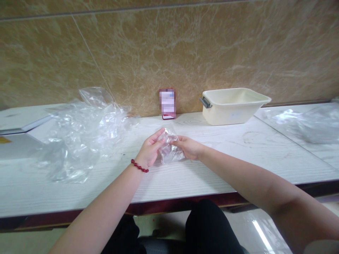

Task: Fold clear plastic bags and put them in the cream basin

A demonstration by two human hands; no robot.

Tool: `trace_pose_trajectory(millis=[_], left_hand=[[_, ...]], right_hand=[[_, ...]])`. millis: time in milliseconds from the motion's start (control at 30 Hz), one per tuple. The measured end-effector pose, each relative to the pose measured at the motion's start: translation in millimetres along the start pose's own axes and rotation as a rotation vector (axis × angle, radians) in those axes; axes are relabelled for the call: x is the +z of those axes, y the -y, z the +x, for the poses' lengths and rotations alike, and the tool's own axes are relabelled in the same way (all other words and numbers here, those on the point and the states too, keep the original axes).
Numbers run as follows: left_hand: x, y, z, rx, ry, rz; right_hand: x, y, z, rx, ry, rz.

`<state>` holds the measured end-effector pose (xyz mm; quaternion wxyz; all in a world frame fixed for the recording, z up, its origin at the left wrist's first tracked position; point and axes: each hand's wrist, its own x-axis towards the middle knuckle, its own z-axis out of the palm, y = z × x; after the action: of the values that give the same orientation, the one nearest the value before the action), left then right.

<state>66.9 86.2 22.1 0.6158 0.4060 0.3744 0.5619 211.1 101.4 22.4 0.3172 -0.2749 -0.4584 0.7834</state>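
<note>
Between my two hands is a small crumpled clear plastic bag (171, 150), held just above the white wood-grain table (206, 180). My left hand (151, 148), with a red bead bracelet at the wrist, pinches the bag's left side between thumb and fingers. From the right, my right hand (189, 146) grips the bag's other edge, thumb on top. Whether anything lies inside the bag, I cannot tell. To the left of my hands spreads a loose heap of clear plastic bags (87, 130).
A cream plastic bin (225, 113) with a grey handle stands at the back right. Against the wall leans a small red-framed card (167, 104). More clear plastic (315, 121) lies far right, and a white box (16, 141) sits far left. The table's dark front edge runs near my knees.
</note>
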Motion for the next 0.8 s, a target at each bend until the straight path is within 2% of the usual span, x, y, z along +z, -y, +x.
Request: trace_pose_trajectory(millis=[167,333,600,700,800], left_hand=[[-4.8,1.9,6.6,0.026,-0.039,-0.05],[-8.0,3.1,11.2,0.096,-0.078,-0.063],[-8.8,1.3,12.1,0.143,-0.149,-0.062],[-9.3,0.3,11.5,0.143,-0.137,-0.066],[-9.8,-0.3,9.6,0.108,-0.068,-0.082]], right_hand=[[-6.8,-2.9,1.9,-0.004,0.028,-0.08],[-9.3,-3.5,3.1,-0.006,0.103,-0.044],[-10.1,-3.6,3.4,0.027,0.142,-0.051],[-9.8,-2.6,2.6,0.024,0.142,-0.06],[-9.7,-0.5,3.3,0.002,0.072,-0.106]])
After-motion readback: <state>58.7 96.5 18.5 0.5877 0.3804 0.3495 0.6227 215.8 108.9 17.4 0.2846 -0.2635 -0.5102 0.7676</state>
